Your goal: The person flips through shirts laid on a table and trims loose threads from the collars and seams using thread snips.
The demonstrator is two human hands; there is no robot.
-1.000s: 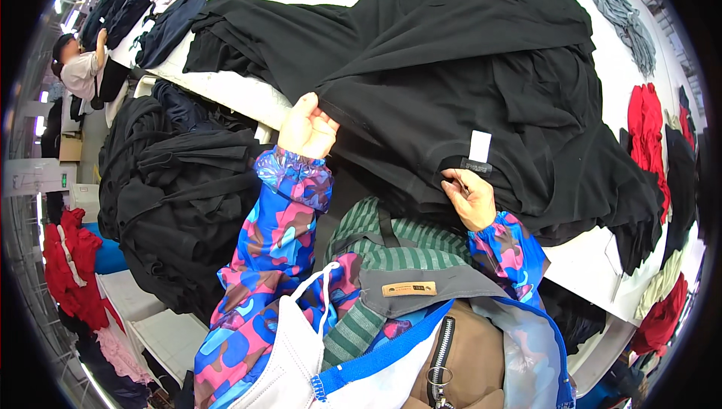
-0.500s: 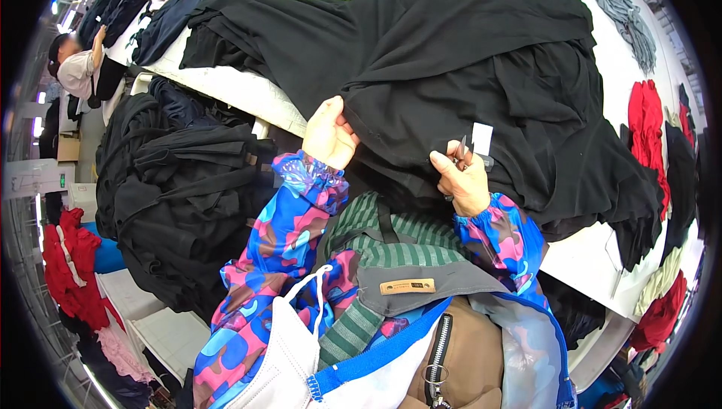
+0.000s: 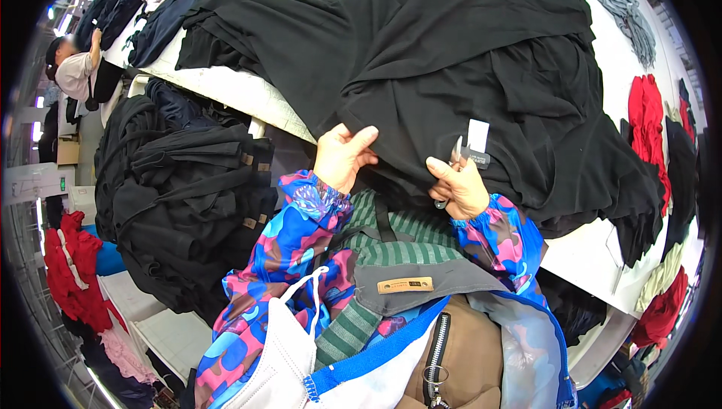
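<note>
A large black garment lies spread and rumpled over the white table in front of me. My left hand pinches its near edge between thumb and fingers. To the right, my right hand is curled round small thread snips, whose pointed blades stick up past the fingers. Most of the snips' body is hidden in the palm. Right beside the blades, a white label and a small dark tag sit on the black cloth.
A tall heap of black garments stands to my left, below the table edge. Red garments and a grey bundle lie at the right. Another person works at the far left near dark garments.
My left hand has come down and slightly right, its thumb now over the cloth's edge. My right hand has shifted slightly down, and the dark tag shows more fully.
</note>
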